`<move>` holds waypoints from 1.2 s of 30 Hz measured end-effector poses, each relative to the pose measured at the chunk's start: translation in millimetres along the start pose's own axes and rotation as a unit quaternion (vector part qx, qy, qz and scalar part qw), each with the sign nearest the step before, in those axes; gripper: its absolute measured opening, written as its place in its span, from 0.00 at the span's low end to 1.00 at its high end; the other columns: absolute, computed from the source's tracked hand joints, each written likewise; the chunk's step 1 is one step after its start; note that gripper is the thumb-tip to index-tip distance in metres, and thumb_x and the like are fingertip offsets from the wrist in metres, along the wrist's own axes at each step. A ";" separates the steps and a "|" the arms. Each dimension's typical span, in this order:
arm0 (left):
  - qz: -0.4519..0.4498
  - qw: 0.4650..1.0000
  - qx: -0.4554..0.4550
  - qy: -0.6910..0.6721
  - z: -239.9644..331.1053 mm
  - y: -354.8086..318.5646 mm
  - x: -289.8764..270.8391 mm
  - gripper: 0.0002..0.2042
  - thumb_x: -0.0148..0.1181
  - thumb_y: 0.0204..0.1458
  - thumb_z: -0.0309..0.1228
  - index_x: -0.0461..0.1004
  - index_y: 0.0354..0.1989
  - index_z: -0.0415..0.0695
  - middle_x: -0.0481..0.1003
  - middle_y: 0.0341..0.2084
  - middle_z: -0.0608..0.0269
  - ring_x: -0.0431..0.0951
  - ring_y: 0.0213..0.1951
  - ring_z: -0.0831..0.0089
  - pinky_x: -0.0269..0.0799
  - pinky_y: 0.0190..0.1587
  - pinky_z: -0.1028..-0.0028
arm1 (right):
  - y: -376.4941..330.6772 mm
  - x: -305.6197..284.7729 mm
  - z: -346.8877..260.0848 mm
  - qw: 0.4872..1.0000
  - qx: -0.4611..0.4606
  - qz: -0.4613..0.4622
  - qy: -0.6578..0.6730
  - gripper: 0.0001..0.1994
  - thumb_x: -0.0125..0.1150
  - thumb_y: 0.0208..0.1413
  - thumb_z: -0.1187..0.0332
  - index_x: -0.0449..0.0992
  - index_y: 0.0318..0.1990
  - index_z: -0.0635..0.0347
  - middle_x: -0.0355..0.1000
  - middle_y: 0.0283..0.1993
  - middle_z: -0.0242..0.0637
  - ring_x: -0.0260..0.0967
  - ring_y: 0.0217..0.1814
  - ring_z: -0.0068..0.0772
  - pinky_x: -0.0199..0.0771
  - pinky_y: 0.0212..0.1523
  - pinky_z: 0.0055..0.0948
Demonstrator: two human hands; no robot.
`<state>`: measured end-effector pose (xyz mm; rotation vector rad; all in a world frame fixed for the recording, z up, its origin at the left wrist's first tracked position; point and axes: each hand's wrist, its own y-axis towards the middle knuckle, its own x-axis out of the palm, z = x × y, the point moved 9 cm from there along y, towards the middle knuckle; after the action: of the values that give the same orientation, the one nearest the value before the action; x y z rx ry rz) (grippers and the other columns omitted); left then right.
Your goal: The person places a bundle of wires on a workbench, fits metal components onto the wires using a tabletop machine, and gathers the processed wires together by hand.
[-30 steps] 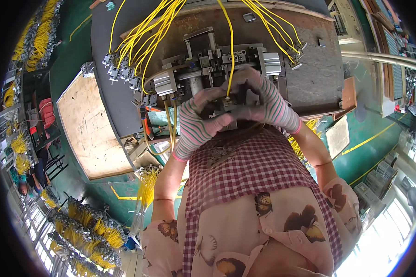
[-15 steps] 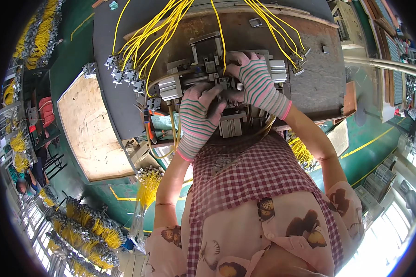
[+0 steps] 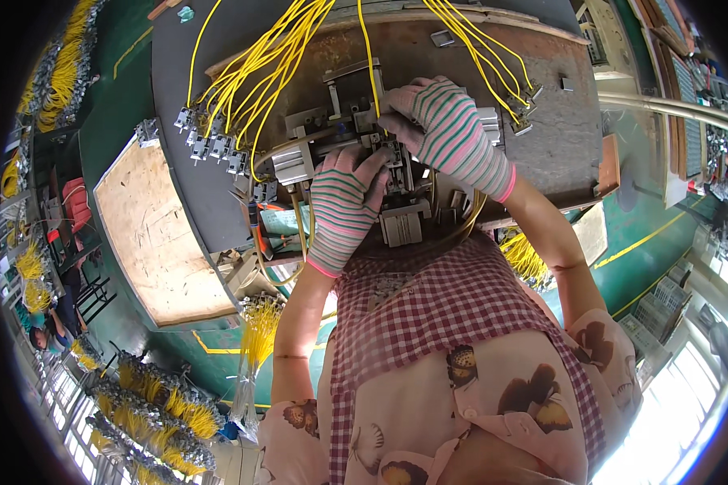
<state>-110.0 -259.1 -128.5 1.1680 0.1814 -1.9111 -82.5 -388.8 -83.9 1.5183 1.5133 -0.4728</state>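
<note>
Green workshop flooring (image 3: 125, 105) surrounds a dark desk (image 3: 542, 153), on which a metal fixture (image 3: 399, 179) is positioned at the edge nearest the operator. One single yellow cable (image 3: 369, 61) descends to the middle of this fixture, between its two sides. Its long axis runs nearly straight from the far side toward the operator, slanting slightly right; the lower end points toward the operator and is partly obscured by the fixture and gloves. Right hand (image 3: 457, 133), in a striped glove, is beside this lower end with fingers curled; whether they are clamped on the cable cannot be determined. Left hand (image 3: 340, 202), gloved likewise, is at the near left of the cable end, its fingers and thumb bent toward the fixture's central parts; contact there cannot be confirmed. Judged by both hands' position, work at the fixture appears under way and incomplete; the condition of the cable end cannot be verified. Farther out, a left cable group (image 3: 263, 48) carries metal end pieces (image 3: 218, 147), and a smaller right cable group (image 3: 473, 48) ends in similar pieces. Left of the desk is a pale board (image 3: 158, 242); beyond it hang dense cable bundles (image 3: 158, 404).
</note>
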 end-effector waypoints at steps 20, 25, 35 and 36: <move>-0.016 0.895 -0.228 -0.382 -21.1 44.2 -11.4 0.09 0.57 0.58 0.32 0.79 0.39 0.39 0.76 0.25 0.69 0.69 0.29 0.83 0.66 0.35 0.81 | -136.7 -86.0 104.5 0.950 0.160 0.117 -0.241 0.12 0.64 0.49 0.75 0.79 0.43 0.55 0.76 0.41 0.40 0.73 0.39 0.42 0.73 0.41 0.34; 0.172 0.969 -0.173 -0.042 -42.4 56.6 -145.5 0.09 0.59 0.57 0.32 0.79 0.37 0.39 0.77 0.26 0.66 0.71 0.29 0.79 0.67 0.36 0.76 | -146.3 -98.7 84.7 0.930 0.292 0.025 0.220 0.16 0.63 0.55 0.60 0.75 0.47 0.60 0.70 0.33 0.31 0.65 0.28 0.24 0.67 0.33 0.25; 0.443 0.789 -0.386 -0.177 -361.1 -129.1 -189.5 0.17 0.66 0.49 0.40 0.78 0.45 0.45 0.78 0.36 0.69 0.71 0.33 0.81 0.66 0.33 0.79 | -183.8 -80.8 121.3 0.776 0.315 -0.066 0.543 0.27 0.61 0.55 0.47 0.70 0.46 0.65 0.70 0.38 0.38 0.63 0.32 0.22 0.66 0.34 0.24; 0.421 0.790 -0.410 -0.175 -390.7 -133.9 -189.1 0.19 0.66 0.49 0.45 0.78 0.45 0.47 0.77 0.34 0.71 0.69 0.30 0.83 0.63 0.30 0.80 | -177.5 -78.8 118.6 0.778 0.320 -0.059 0.537 0.27 0.61 0.55 0.47 0.70 0.46 0.65 0.70 0.38 0.38 0.63 0.32 0.22 0.66 0.34 0.24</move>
<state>83.6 137.8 -234.9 0.1873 0.2077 -0.9953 -223.0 -559.0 -139.6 2.4706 2.4896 -0.1494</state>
